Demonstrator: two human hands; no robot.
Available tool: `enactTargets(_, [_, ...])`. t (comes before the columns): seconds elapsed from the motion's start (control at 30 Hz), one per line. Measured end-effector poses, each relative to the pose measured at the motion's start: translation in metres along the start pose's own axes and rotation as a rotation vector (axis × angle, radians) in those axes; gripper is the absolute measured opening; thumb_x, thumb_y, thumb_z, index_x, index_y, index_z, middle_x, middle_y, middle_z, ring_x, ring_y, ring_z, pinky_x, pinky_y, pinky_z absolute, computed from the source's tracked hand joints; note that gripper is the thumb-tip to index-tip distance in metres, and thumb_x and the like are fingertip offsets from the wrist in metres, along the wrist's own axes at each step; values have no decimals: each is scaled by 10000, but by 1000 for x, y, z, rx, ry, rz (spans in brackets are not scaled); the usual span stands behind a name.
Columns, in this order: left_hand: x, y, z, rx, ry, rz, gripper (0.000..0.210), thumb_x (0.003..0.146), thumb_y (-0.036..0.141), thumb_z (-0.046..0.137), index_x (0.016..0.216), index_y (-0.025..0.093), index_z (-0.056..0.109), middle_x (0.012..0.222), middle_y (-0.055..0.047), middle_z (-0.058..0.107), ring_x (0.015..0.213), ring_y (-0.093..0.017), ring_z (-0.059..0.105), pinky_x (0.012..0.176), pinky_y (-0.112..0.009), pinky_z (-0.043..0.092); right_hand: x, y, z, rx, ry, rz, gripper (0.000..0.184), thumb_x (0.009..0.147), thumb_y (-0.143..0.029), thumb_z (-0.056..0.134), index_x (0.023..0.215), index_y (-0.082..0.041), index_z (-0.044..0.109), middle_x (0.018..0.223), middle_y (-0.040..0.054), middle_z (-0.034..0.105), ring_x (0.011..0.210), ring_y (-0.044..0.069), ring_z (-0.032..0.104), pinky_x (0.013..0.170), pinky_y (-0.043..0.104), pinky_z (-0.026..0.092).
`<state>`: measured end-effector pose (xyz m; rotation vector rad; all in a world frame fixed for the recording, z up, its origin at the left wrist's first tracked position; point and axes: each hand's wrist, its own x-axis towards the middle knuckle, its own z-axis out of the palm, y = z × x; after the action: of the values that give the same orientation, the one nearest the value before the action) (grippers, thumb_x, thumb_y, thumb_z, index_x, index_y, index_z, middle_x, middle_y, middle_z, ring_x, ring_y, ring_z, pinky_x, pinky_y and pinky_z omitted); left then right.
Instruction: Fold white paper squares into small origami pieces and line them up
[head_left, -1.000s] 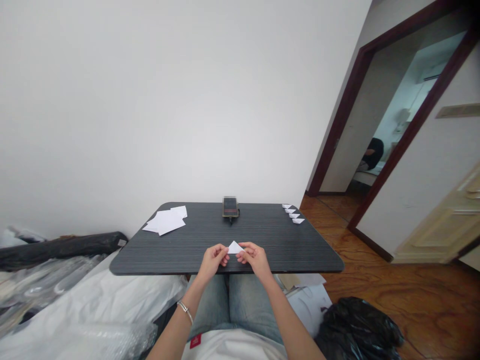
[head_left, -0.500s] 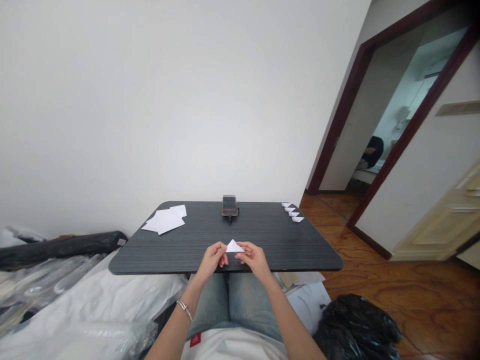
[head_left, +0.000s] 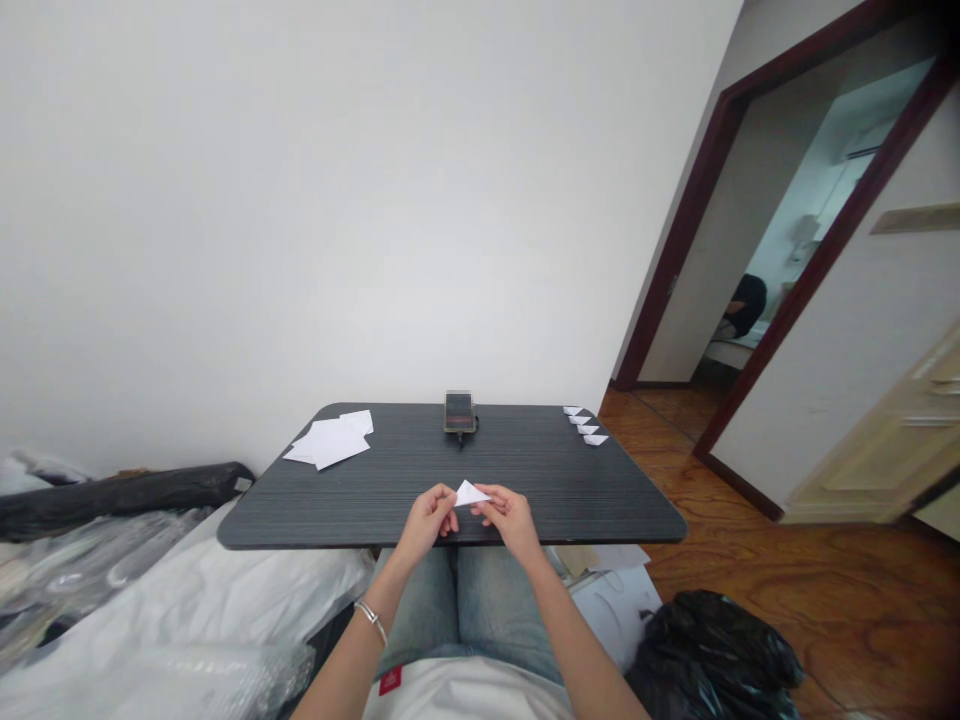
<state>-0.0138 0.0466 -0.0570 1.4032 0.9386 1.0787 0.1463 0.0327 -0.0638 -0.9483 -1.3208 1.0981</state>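
Observation:
A small white paper folded into a triangle (head_left: pixel 470 493) is held above the near edge of the dark table (head_left: pixel 405 490), its peak pointing away from me. My left hand (head_left: pixel 430 515) pinches its left corner, and the fingers of my right hand (head_left: pixel 506 514) grip the right corner. Several folded white paper pieces (head_left: pixel 587 429) lie in a row at the table's far right corner. On the left side, loose white paper sheets (head_left: pixel 330 440) overlap in a pile.
A phone-like device (head_left: pixel 459 412) on a stand, with a cable, sits at the back middle by the wall. Plastic-wrapped goods (head_left: pixel 187 620) lie left of the table. A black plastic bag (head_left: pixel 716 655) and a white paper bag (head_left: pixel 619 605) rest at the lower right.
The folded paper has tilted slightly between my fingers, its right corner now a little higher. Both hands stay in nearly the same place.

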Motion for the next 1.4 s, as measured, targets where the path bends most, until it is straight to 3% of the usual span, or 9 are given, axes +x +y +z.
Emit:
enactTargets(0.17, [-2, 3, 3, 36, 87, 19, 403, 651, 352, 643, 964, 112, 562, 542, 17, 596, 423, -80, 482, 390, -169, 386, 3, 3, 1, -3, 78, 9, 349, 683, -300, 609, 975, -109, 619, 782, 103, 705, 691, 225, 667, 490, 264, 517])
enactTargets(0.27, [-3, 3, 4, 75, 103, 25, 380, 613, 310, 673, 921, 96, 611, 577, -6, 610, 485, -106, 532, 443, -198, 434, 4, 5, 2, -12, 130, 8, 354, 685, -303, 597, 980, -108, 618, 799, 103, 705, 716, 233, 666, 501, 276, 533])
enactTargets(0.53, [-3, -8, 5, 265, 148, 51, 279, 708, 289, 549, 910, 128, 656, 652, -51, 669, 530, -142, 583, 491, -224, 450, 3, 7, 6, -165, 212, -65, 320, 757, -331, 505, 1000, -160, 625, 872, 61, 702, 730, 205, 654, 570, 297, 560])
enactTargets(0.7, [-3, -7, 6, 303, 150, 53, 244, 693, 274, 558, 865, 139, 666, 637, -48, 673, 538, -155, 589, 505, -233, 444, 1, 7, 9, -284, 266, -101, 260, 765, -291, 512, 990, -200, 605, 837, 58, 706, 761, 225, 655, 624, 310, 537])
enactTargets(0.87, [-3, -6, 6, 292, 139, 46, 223, 692, 282, 561, 819, 130, 664, 603, -46, 660, 565, -165, 601, 498, -225, 430, -3, 2, 11, -378, 246, -150, 228, 778, -262, 496, 964, -225, 624, 880, 56, 701, 817, 241, 647, 674, 316, 516])
enactTargets(1.07, [-3, -5, 5, 195, 75, 24, 226, 704, 303, 569, 824, 121, 630, 645, -51, 666, 607, -161, 616, 499, -208, 428, -6, -1, 12, -561, 196, -219, 271, 790, -216, 475, 1005, -251, 637, 957, 29, 686, 733, 221, 662, 670, 306, 509])
enactTargets(1.4, [-4, 3, 2, 30, 22, 19, 267, 700, 358, 594, 804, 112, 605, 695, -50, 646, 630, -141, 601, 482, -177, 430, -8, -8, 10, -575, -22, -392, 457, 774, -59, 382, 1123, -284, 572, 1167, -9, 578, 1067, 190, 539, 906, 354, 429])
